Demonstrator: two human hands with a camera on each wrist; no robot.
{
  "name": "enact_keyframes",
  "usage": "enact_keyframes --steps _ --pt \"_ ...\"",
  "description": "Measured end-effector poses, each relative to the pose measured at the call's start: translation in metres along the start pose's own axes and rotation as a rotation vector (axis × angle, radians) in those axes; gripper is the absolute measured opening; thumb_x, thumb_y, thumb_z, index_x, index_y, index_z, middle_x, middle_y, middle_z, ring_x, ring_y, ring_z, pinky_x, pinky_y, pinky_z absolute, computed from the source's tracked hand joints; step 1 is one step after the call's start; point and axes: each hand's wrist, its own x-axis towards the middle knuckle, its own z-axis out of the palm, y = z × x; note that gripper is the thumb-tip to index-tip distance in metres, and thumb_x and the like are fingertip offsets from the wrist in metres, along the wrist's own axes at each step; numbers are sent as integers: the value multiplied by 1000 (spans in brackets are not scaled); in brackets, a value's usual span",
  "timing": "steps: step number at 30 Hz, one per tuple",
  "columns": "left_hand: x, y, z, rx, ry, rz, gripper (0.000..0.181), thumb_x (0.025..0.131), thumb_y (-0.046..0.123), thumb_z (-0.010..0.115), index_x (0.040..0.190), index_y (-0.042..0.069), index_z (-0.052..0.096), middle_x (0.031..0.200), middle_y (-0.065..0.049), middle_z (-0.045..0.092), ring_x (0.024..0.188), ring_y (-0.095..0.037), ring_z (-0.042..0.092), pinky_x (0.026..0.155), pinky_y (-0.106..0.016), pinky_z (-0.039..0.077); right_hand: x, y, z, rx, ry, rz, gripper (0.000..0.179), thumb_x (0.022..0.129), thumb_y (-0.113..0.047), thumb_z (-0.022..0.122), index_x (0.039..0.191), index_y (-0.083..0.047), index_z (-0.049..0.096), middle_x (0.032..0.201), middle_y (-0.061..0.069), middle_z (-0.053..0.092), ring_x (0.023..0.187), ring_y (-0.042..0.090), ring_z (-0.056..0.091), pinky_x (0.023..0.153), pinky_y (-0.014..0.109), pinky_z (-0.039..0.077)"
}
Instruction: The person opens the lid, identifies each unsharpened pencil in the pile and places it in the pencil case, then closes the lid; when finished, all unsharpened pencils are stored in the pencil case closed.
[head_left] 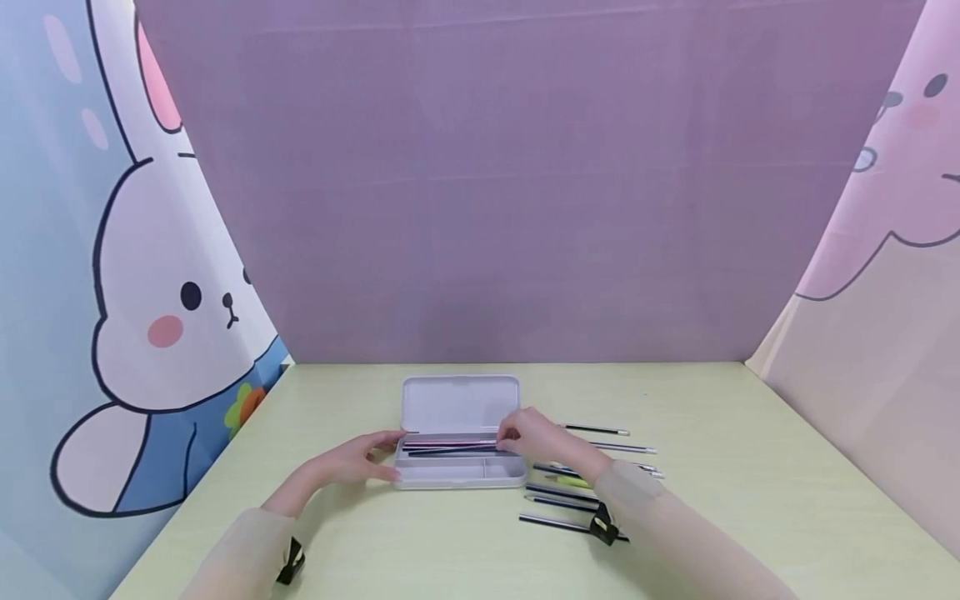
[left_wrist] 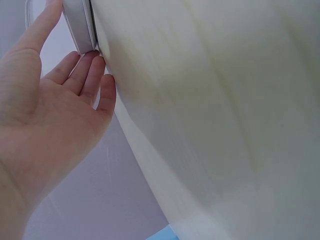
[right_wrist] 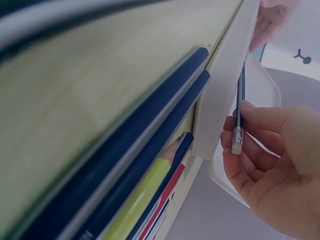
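A white pencil case (head_left: 442,483) lies with its lid (head_left: 459,402) raised at the back. My left hand (head_left: 348,461) holds the case's left end, thumb at the front corner and fingers at the back; in the left wrist view its fingertips touch the case's edge. My right hand (head_left: 538,437) pinches a dark striped pencil (right_wrist: 241,95) near its eraser end, over the right part of the case. Several pencils lie in the long back compartment beneath it. Both the front compartment and a small one at the right show bare bottoms.
Several dark striped pencils (head_left: 558,524) lie on the table right of the case, partly under my right forearm. Among them is a yellow-green pencil (right_wrist: 140,197); a red one (right_wrist: 167,192) shows beside it. A purple panel (head_left: 525,208) stands behind the table.
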Motion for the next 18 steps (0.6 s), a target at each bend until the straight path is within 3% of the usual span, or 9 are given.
enact_keyframes --steps 5,18 --pt "2 -3 0 9 6 -6 76 82 32 72 143 2 36 142 -21 42 125 -38 42 102 -57 36 3 4 4 22 -51 39 8 87 -10 65 82 -8 70 76 -1 68 67 4 55 61 18 48" --pt "3 -5 2 6 9 -12 78 82 34 72 143 4 35 142 -20 42 125 -36 43 103 -56 35 9 1 5 12 -74 61 6 87 -8 64 83 -6 68 76 -2 64 68 6 53 63 20 48"
